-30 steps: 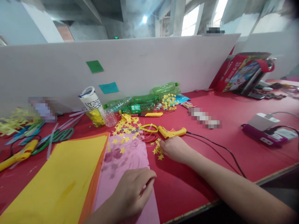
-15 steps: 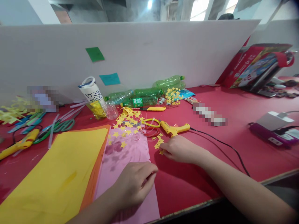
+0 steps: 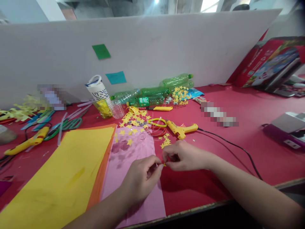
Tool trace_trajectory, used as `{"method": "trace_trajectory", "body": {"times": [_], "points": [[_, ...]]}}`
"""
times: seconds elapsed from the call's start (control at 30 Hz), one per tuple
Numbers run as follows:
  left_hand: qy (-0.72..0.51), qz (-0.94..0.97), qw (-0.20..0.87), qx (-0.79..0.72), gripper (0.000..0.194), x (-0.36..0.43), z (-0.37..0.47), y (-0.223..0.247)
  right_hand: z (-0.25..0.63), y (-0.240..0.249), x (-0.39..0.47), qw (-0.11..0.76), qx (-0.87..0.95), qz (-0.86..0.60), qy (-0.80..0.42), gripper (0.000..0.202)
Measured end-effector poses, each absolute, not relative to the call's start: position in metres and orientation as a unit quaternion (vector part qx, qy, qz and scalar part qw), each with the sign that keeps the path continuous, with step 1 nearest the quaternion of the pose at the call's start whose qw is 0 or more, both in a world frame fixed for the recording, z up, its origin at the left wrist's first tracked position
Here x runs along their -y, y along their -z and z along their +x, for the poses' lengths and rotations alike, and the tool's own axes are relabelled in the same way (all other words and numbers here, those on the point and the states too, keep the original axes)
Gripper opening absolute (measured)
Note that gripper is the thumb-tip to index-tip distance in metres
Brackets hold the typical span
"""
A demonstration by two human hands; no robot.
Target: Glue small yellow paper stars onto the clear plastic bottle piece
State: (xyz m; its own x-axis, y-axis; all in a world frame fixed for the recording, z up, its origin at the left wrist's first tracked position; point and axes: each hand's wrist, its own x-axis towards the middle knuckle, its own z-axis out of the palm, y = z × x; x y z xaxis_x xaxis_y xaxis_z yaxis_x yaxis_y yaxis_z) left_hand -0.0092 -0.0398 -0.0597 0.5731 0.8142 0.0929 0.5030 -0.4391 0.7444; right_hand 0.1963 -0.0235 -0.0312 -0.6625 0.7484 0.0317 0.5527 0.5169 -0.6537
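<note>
A small yellow star (image 3: 164,164) shows between the fingertips of my two hands, just above the red table. My right hand (image 3: 184,156) has its thumb and forefinger closed on it. Over the edge of the pink sheet (image 3: 128,197), my left hand (image 3: 143,176) is closed in a pinch, its fingertips right at the star. Whatever else the left fingers hold is too small or hidden to make out. Beyond my right hand lie several loose yellow stars (image 3: 166,140) and a yellow hot glue gun (image 3: 182,128).
Yellow paper (image 3: 59,168) over orange sheets lies at left. Behind are a star pile (image 3: 135,117), a yellow cutter (image 3: 163,108), green bottles (image 3: 152,92) and a white patterned tumbler (image 3: 98,92). Green scissors (image 3: 71,124) and another glue gun (image 3: 28,143) lie left; a dark cord (image 3: 228,141) runs right.
My right hand has picked up a star from the loose ones and brought it nearer to my left fingertips. My left hand has shifted slightly up and right. The view has tilted a little.
</note>
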Motion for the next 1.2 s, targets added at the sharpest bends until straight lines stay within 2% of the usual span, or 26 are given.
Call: {"method": "trace_trajectory", "body": {"times": [0.17, 0.27, 0.33, 0.43, 0.57, 0.67, 0.8, 1.0, 1.1, 1.2], "points": [[-0.24, 0.842, 0.303, -0.375, 0.013, 0.041, -0.01, 0.062, 0.198, 0.027, 0.024, 0.152, 0.868, -0.375, -0.289, 0.009], [-0.272, 0.852, 0.283, -0.346, 0.012, 0.042, -0.011, 0.061, 0.22, 0.025, 0.013, 0.142, 0.845, -0.5, -0.124, 0.018], [-0.301, 0.858, 0.262, -0.322, 0.012, 0.042, -0.012, 0.059, 0.24, 0.029, 0.002, 0.142, 0.816, -0.557, -0.056, 0.034], [-0.348, 0.863, 0.224, -0.289, 0.013, 0.04, -0.015, 0.054, 0.261, 0.042, -0.016, 0.109, 0.809, -0.577, -0.03, 0.045], [-0.418, 0.844, 0.178, -0.283, 0.014, 0.036, -0.022, 0.044, 0.266, 0.061, -0.031, 0.086, 0.815, -0.573, -0.026, 0.045], [-0.456, 0.805, 0.194, -0.326, 0.013, 0.032, -0.03, 0.038, 0.266, 0.068, -0.036, 0.097, 0.807, -0.582, -0.027, 0.043], [-0.5, 0.738, 0.265, -0.367, 0.012, 0.026, -0.039, 0.037, 0.266, 0.06, -0.036, 0.151, 0.794, -0.588, -0.028, 0.037], [-0.521, 0.675, 0.357, -0.382, 0.015, 0.017, -0.04, 0.036, 0.24, 0.031, -0.012, 0.275, 0.775, -0.569, 0.001, 0.017], [-0.53, 0.667, 0.353, -0.387, 0.014, 0.013, -0.041, 0.034, 0.216, 0.028, 0.009, 0.378, 0.806, -0.456, -0.013, 0.011], [-0.528, 0.676, 0.321, -0.401, 0.013, 0.009, -0.043, 0.035, 0.199, 0.033, 0.026, 0.399, 0.842, -0.364, -0.02, 0.02]]}}
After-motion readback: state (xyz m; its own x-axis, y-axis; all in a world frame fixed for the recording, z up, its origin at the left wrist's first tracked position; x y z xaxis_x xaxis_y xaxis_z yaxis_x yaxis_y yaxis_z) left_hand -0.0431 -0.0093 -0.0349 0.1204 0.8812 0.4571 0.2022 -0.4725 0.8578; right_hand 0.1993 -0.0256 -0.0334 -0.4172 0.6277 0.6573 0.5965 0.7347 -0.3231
